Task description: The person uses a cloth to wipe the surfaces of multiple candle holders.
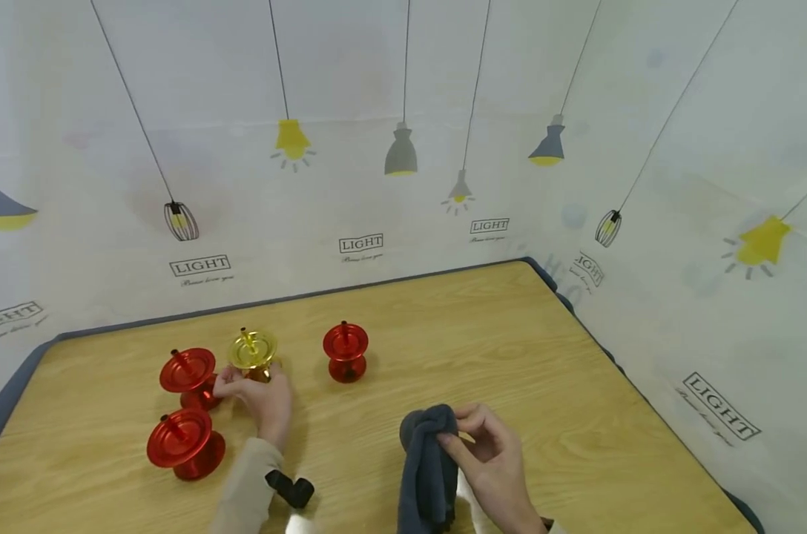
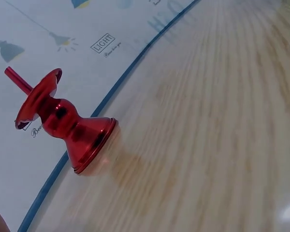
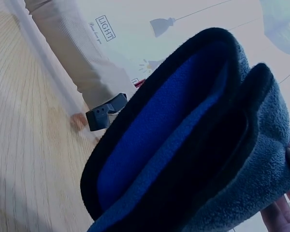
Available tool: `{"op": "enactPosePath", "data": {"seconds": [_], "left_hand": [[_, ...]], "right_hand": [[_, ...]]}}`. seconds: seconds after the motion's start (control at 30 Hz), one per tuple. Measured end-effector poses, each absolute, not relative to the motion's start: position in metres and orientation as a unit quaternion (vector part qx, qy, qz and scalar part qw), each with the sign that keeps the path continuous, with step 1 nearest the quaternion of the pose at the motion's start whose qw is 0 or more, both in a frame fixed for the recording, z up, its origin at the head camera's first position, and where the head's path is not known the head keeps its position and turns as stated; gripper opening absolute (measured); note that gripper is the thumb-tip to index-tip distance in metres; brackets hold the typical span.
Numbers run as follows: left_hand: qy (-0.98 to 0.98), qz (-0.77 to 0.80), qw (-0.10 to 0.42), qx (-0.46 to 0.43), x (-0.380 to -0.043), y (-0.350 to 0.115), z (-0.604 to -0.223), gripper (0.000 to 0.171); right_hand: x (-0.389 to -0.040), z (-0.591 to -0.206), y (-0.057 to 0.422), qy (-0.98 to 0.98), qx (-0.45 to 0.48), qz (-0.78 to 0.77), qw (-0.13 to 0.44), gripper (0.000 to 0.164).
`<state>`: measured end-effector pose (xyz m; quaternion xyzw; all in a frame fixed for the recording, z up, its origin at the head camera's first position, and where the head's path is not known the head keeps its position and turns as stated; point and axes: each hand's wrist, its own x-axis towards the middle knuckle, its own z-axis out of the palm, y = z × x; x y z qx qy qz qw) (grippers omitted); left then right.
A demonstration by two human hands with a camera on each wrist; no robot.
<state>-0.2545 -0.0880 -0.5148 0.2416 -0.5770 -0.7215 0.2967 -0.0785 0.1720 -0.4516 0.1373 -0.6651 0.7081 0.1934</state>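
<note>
My left hand (image 1: 270, 404) is at the gold candle holder (image 1: 253, 350), thumb and fingers on either side of its base, which they partly hide. Just left of those fingers stands a red candle holder (image 1: 188, 371), with a second red one (image 1: 179, 437) nearer me. A third red candle holder (image 1: 346, 343), farther right, fills the left part of the left wrist view (image 2: 63, 118). In my right hand (image 1: 493, 463), a folded dark blue-grey cloth (image 1: 430, 467) is pinched between thumb and fingers and hangs down. The right wrist view shows its bright blue inner side and black edging (image 3: 150, 145).
All the holders stand on a wood-grain table (image 1: 544, 356). Its back and right edges meet a pale wall covering (image 1: 350, 200) printed with lamps. A small black camera mount (image 1: 290, 489) is strapped to my left wrist, low over the table.
</note>
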Motion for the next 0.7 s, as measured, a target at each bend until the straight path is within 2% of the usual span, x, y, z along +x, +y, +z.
{"op": "enactPosePath", "data": {"seconds": [0.13,0.4,0.57,0.7], "left_hand": [[-0.587,-0.722,0.269,0.248,-0.257,-0.092,-0.515,0.067],[-0.647,-0.686,0.234,0.236,-0.25,-0.089,-0.517,0.057],[-0.664,-0.689,0.204,0.207,-0.235,-0.084,-0.516,0.038],[-0.659,-0.715,0.182,0.148,-0.215,-0.084,-0.508,0.024]], "right_hand": [[-0.079,-0.452,0.173,-0.663,0.142,0.709,0.192,0.013],[-0.075,-0.451,0.167,-0.676,0.106,0.708,0.174,0.014],[-0.079,-0.453,0.161,-0.679,0.103,0.712,0.147,0.015],[-0.093,-0.452,0.155,-0.69,0.078,0.71,0.116,0.023]]}}
